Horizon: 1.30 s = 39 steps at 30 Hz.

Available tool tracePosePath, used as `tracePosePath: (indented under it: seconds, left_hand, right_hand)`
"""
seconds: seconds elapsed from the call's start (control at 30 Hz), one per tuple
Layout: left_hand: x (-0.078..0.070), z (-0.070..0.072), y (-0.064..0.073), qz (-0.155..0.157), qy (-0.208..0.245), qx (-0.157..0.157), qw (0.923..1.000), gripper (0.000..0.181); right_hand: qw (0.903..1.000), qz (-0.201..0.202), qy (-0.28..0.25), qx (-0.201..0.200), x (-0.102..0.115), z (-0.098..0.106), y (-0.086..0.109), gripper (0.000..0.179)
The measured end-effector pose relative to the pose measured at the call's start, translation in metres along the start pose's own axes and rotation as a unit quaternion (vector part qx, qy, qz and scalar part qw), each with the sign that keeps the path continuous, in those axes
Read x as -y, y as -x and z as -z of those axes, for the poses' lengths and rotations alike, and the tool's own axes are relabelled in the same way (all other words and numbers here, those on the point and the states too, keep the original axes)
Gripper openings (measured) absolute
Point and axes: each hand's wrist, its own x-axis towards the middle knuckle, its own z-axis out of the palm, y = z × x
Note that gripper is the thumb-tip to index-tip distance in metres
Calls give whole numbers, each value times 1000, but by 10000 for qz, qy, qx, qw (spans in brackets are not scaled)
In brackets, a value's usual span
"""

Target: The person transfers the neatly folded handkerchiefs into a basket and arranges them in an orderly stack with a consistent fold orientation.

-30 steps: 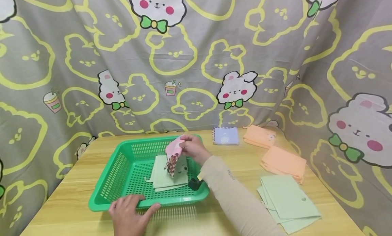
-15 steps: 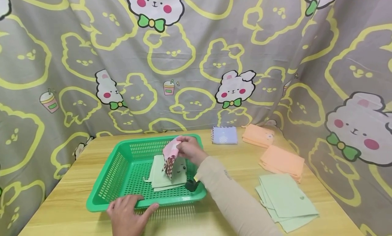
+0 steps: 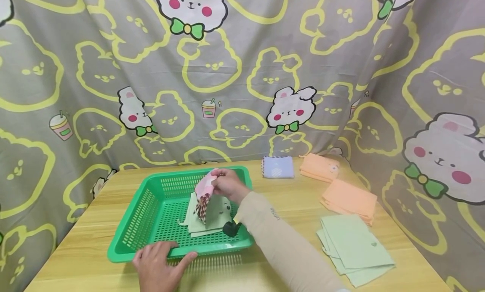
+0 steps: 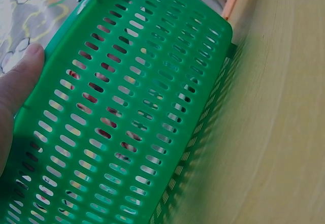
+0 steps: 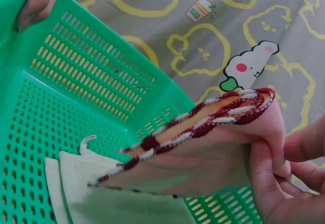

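Observation:
My right hand pinches a folded pink towel with a dark red and white stitched edge, held tilted above the green basket. In the right wrist view the towel's stitched layers fan out from the thumb and fingers. Under it, a folded pale green towel with a small loop lies on the basket floor. My left hand grips the basket's near rim, fingers over the inside and thumb outside. The left wrist view shows the thumb by the slotted basket wall.
On the wooden table, right of the basket, lie a folded blue towel, two orange towels, one farther back and one nearer, and a light green towel. A patterned curtain hangs behind.
My right hand has moved slightly left with the pink towel, over the pale green one. The left hand has stayed on the basket rim.

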Motion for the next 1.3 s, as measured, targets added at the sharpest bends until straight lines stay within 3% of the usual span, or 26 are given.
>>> tracePosePath:
  seconds: [0.3, 0.5, 0.67, 1.03, 1.3]
  left_hand:
    - [0, -1, 0, -37, -61, -4, 10000, 52]
    - [1, -2, 0, -115, -31, -50, 9999, 53]
    - [1, -2, 0, -126, -7, -92, 9999, 53]
    - [-1, 0, 0, 48, -42, 76, 10000, 51]
    - [-2, 1, 0, 76, -67, 136, 9999, 51]
  right_hand:
    - [9978, 129, -64, 654, 0, -5, 2, 35]
    - [9909, -303, 790, 1049, -4, 1, 5, 44]
    - [9854, -646, 1264, 939, -6, 4, 7, 39]
    - [9836, -951, 1251, 886, -3, 8, 7, 41]
    - [9847, -992, 1187, 800, -6, 11, 6, 27]
